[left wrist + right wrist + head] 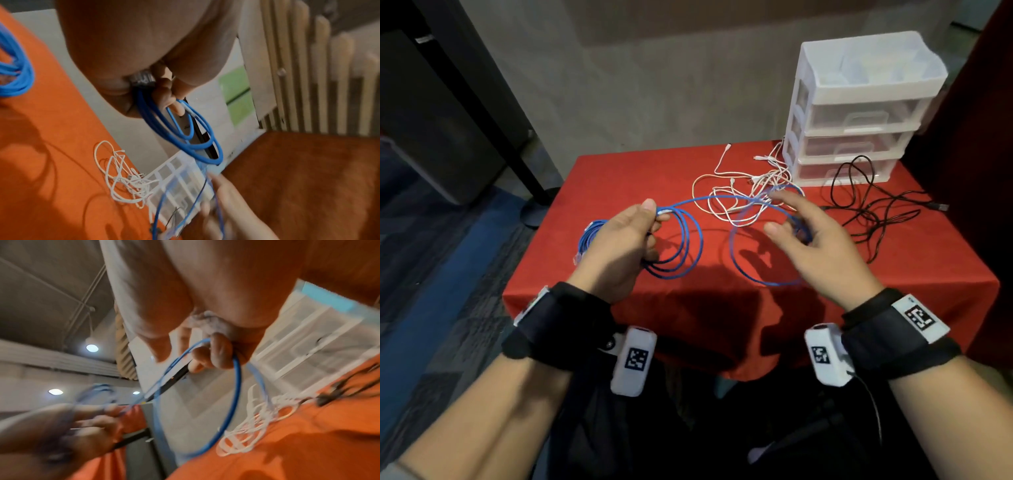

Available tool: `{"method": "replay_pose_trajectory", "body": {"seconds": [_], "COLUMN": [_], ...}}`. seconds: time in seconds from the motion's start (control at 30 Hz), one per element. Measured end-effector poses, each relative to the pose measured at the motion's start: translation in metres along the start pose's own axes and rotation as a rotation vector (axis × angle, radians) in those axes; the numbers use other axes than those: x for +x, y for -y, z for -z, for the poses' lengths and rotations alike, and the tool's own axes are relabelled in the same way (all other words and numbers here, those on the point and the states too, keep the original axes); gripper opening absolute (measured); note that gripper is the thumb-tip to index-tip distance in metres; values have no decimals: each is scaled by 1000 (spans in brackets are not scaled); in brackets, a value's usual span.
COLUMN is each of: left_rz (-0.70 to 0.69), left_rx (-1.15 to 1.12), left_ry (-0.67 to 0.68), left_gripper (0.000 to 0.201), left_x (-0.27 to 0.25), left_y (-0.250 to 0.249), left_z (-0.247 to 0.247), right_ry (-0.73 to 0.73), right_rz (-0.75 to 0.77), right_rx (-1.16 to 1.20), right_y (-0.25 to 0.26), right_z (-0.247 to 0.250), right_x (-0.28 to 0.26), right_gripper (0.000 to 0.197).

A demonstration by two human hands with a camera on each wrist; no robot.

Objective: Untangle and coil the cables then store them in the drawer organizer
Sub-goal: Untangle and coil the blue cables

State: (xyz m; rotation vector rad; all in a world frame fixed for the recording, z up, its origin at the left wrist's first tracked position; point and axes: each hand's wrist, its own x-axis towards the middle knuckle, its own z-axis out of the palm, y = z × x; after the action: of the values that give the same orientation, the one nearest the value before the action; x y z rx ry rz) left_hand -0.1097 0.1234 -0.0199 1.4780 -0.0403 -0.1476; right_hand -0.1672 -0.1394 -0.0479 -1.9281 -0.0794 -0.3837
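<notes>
A blue cable (688, 246) hangs over the red table (619, 178) between my hands. My left hand (650, 219) grips several coiled loops of it, with the thumb pressed on top; the left wrist view shows the loops (201, 146) hanging from my curled fingers (164, 94). My right hand (787, 219) holds one wide loop (756, 274) of the same cable, lower fingers (213, 352) curled round the cable (236, 386), index and thumb stretched out. The white drawer organizer (859, 102) stands at the back right, all drawers closed.
A second blue coil (590, 240) lies on the table left of my left hand. A tangle of white cables (736, 195) lies mid-table in front of the organizer. A loose black cable (866, 209) sprawls to the right. The table's front edge is near my wrists.
</notes>
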Motion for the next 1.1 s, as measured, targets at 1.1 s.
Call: {"method": "replay_pose_trajectory", "body": {"seconds": [1.1], "left_rz": [-42], "left_rx": [-24], "left_ry": [69], "left_gripper": [21], "left_x": [-21], "left_y": [10], "left_z": [-41], "right_ry": [197], "right_rz": [64], "right_rx": [6], "right_y": [28], "right_z": [-40], "right_x": [-14], "right_gripper": [40]}}
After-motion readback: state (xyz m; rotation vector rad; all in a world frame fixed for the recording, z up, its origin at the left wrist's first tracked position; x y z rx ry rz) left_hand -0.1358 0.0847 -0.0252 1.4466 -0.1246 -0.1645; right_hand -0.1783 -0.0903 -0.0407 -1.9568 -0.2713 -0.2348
